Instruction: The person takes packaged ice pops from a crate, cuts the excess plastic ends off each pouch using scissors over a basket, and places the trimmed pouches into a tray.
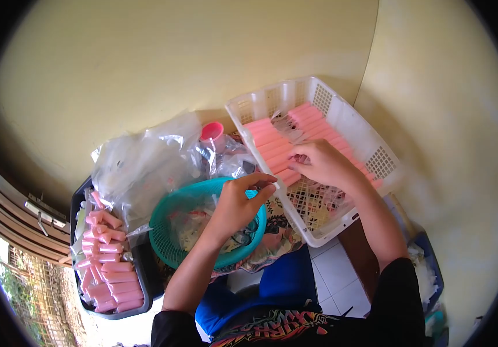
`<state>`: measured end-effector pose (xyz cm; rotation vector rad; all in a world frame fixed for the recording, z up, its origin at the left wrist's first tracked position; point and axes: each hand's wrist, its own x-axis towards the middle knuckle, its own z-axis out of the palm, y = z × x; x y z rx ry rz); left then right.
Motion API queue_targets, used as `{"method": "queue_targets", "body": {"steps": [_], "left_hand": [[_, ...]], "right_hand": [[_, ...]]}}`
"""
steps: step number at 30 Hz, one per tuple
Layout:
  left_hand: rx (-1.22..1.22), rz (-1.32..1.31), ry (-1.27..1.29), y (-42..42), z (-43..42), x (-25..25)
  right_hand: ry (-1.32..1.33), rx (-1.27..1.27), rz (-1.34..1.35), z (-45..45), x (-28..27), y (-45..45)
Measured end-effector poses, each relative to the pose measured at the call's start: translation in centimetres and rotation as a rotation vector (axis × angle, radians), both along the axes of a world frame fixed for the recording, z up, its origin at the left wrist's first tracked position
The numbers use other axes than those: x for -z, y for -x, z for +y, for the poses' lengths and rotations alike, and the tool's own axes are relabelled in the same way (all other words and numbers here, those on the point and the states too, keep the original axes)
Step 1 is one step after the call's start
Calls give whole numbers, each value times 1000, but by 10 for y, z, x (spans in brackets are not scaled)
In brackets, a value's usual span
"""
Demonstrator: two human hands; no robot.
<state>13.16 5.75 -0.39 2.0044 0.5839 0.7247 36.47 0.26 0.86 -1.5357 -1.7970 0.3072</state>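
My left hand (238,202) hovers over the right side of a turquoise basket (165,246), by the rim of a white crate (312,237). Its thumb and fingertips come together in a pinch; whatever is between them is too small to name. Inside the crate, my right hand (321,162) is above rows of pink sticks (269,141), fingers curled and thumb close to them. Anything it holds cannot be made out. A piece of clear plastic (286,126) lies across the sticks. Plastic scraps (188,225) fill part of the turquoise basket.
Pink wrapped tubes (118,277) are heaped in a black tray (153,272) on the left. Clear plastic bags (147,159) and a pink cup (212,132) stand behind the basket. A blue container (434,289) is at right, below the wall (445,127).
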Motion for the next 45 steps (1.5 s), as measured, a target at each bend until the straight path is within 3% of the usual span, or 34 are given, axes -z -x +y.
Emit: {"method": "queue_targets", "body": {"steps": [2,10,12,13,15,21,27,32,38,45], "left_hand": [[7,22,-13,-19,7,0],[41,110,-92,-109,73,30],[-34,354,-332,-123,83,37],[-28,357,-327,-124,83,39],[57,721,-574,-124,82,42],[197,1079,-678,-130,87,50],[209,1071,-653,-127,82,44],[211,1025,-676,-126,84,47],[175,1006,-678,-125,79,43],[155,1009,-676,-126,80,45]], "right_hand": [[89,-50,-195,13,12,-17],[464,53,-314,63,62,-54],[560,69,-360,63,75,-57],[530,56,-359,61,80,-55],[510,48,-352,59,83,-52],[630,14,-468,65,109,-48],[721,-59,-569,61,117,-38],[596,-27,-724,61,131,-37],[676,-162,-678,69,135,-46],[618,-116,-679,59,97,-40]]}}
